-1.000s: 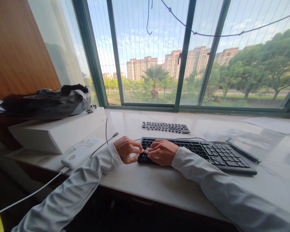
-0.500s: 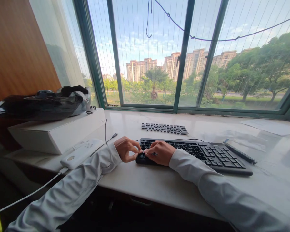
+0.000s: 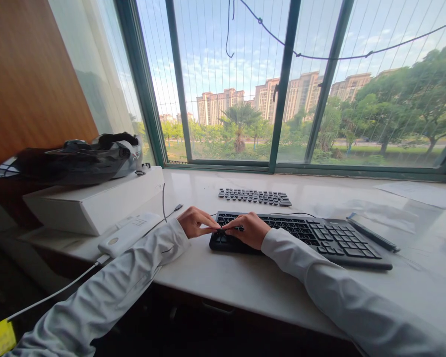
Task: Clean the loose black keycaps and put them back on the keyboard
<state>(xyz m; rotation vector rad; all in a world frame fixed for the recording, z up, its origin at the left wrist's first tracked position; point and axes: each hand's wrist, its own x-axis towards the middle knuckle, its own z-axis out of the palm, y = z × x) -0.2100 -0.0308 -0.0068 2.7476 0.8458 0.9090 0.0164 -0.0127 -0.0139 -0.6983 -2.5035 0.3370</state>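
We keep both hands over the left end of the black keyboard, which lies along the near edge of the bench, its right end reaching toward the right side. Our left hand comes in from the left and our right hand rests across the keys; on each, thumb and forefinger are drawn together, and the fingertips of the two nearly meet. Whether the fingers grip a keycap between them we cannot tell, as the spot is too small. Behind the keyboard, toward the far edge under the window, loose black keycaps lie in rows. At the left edge of the bench we have a white box with a dark bag on top, and a white power strip just in front of it. Beside the keyboard's right end lies a slim dark tool, with clear plastic behind; a paper sheet lies near the far right corner.
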